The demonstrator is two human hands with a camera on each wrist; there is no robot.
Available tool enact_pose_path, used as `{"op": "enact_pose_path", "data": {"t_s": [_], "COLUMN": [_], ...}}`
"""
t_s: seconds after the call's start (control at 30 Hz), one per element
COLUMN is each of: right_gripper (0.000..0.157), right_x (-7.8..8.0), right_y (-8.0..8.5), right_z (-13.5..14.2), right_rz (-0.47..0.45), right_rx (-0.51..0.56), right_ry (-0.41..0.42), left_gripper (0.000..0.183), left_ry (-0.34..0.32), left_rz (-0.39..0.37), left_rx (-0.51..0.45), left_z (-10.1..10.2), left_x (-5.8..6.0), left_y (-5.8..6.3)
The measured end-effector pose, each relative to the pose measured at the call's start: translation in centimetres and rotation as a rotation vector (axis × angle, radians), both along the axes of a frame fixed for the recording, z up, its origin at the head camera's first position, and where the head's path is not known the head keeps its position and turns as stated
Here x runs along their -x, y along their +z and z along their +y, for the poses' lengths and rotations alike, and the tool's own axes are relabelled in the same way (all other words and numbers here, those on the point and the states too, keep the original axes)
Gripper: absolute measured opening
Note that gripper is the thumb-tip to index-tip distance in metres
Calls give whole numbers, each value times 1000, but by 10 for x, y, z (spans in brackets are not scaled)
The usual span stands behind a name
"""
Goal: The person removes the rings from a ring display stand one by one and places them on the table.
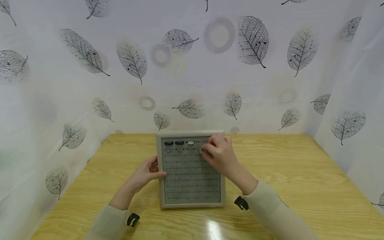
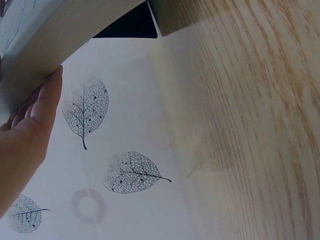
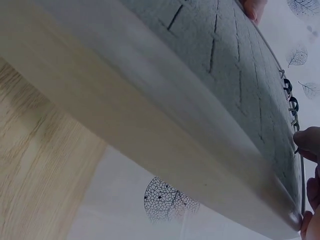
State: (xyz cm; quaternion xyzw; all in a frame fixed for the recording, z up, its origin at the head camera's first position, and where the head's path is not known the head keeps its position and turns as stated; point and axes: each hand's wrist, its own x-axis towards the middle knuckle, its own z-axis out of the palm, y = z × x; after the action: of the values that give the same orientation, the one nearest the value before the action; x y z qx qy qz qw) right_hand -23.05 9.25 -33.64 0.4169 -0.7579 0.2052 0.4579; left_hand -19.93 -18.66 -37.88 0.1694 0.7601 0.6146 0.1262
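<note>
A ring display board (image 1: 192, 205) with a pale frame and grey slotted padding stands tilted on the table. My left hand (image 1: 146, 173) grips its left edge, thumb on the front and fingers behind, partly hidden. Near the board's top right, my right hand (image 1: 222, 155) pinches a small silvery ring (image 1: 200, 149) at a second-row slot; the fingers cover most of it. Two black rings (image 1: 169, 143) and a pale ring (image 1: 190, 142) sit in the top row. Beneath them is a reddish ring (image 1: 180, 149), among other thin ones. In the right wrist view the right fingertips (image 3: 306, 139) touch the padding.
The wood-grain table (image 1: 270, 200) extends around the board. White cloth (image 1: 192, 76) printed with leaves hangs behind and at both sides. Black bands (image 1: 133, 220) show at both wrists. A dark surface (image 2: 132, 25) is behind the board in the left wrist view.
</note>
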Motion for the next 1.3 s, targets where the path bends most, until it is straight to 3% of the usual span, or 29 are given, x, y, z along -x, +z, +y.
{"op": "enact_pose_path", "data": {"t_s": [0.43,0.67,0.87,1.1,1.3], "right_gripper": [9,6,14,8,4], "right_x": [-3,-4,-5,-6,-6], "right_y": [4,4,5,7,7], "right_z": [-3,0,3,5,8], "right_rz": [-42,-58,-63,-70,-57], "right_rx": [-18,-25,-47,-79,-77], "right_ry": [-55,-15,8,20,80], "left_gripper": [70,71,69,68,68], "left_ry": [-6,9,1,-8,-9], "left_rz": [6,-2,13,10,6], "left_rx": [-7,7,2,0,5], "left_z": [-1,-2,-1,-1,0], "left_x": [-1,-1,0,-1,-2], "left_y": [1,-1,-2,0,1]}}
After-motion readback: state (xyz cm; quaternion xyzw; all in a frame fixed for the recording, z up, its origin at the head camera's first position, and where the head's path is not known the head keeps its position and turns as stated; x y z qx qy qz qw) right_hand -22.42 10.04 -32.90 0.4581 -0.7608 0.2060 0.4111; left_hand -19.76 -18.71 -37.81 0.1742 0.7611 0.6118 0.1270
